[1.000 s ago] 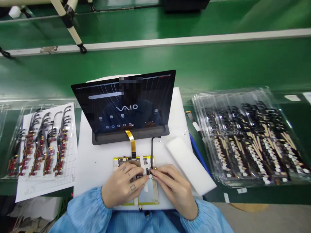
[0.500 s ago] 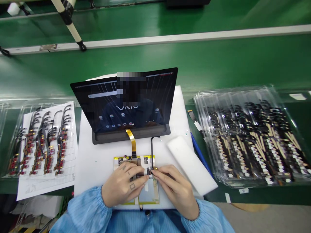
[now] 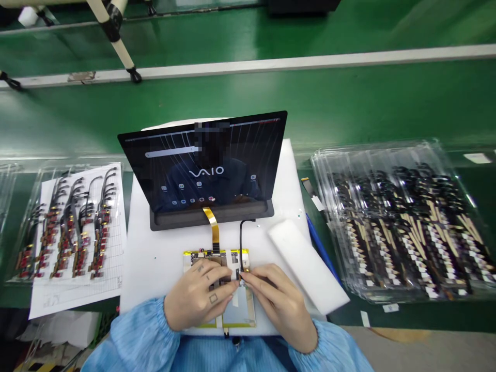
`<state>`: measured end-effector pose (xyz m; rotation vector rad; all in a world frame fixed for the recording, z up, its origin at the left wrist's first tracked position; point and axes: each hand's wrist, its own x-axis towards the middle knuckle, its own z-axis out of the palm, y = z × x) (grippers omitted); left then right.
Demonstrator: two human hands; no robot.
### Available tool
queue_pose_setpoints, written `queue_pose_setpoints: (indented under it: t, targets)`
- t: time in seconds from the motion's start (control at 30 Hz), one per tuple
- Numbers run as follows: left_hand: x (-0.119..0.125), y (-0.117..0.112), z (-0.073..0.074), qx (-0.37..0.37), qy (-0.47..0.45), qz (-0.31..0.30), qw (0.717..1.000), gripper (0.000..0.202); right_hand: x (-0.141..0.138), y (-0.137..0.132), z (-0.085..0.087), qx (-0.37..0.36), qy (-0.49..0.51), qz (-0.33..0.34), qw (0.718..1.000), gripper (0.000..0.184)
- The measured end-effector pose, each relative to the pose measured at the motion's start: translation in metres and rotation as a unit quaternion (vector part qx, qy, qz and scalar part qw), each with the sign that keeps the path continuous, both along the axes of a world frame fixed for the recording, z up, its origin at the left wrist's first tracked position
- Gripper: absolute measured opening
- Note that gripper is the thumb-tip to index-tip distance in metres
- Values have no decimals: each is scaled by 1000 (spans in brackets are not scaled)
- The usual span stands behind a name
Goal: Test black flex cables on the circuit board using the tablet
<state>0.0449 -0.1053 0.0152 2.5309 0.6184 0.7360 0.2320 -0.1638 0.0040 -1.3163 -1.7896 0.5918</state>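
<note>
Pinching black cable (image 3: 241, 243), left hand (image 3: 196, 295) and right hand (image 3: 278, 306) fingers clamped; foam block (image 3: 308, 266) beside.

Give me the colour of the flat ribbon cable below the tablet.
The flat ribbon cable is amber-gold, clearest in the head view.

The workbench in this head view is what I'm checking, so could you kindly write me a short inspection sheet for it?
surface: white foam sheet on a green bench.
job's things: gold-edged circuit board and silver panel, below a VAIO tablet in a dark stand.
clutter: crumpled plastic below the bench's near edge.
hands: right hand pinches the end of the black cable; left hand rests on the board.
cables: gold ribbon cable runs from tablet to board; the black cable loops beside it.
surroundings: clear trays of cables on the right and on the left; white foam block.
</note>
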Motion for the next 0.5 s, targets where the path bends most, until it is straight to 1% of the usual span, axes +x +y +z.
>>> queue_pose_setpoints:
  t: [0.17, 0.33, 0.43, 0.5]
  targets:
    - [-2, -1, 0, 19, 13, 6, 1000, 17, -1, 2, -1, 12, -14, 2, 1000, 23]
    - [2, -7, 1, 97, 60, 43, 993, 19, -1, 1, -2, 13, -28, 2, 1000, 21]
    - [5, -11, 5, 106, 71, 58, 990, 20, -3, -1, 0, 12, -30, -1, 999, 20]
    - [5, -10, 10, 99, 85, 53, 990, 23, -2, -3, 3, 10, -36, 1, 999, 25]
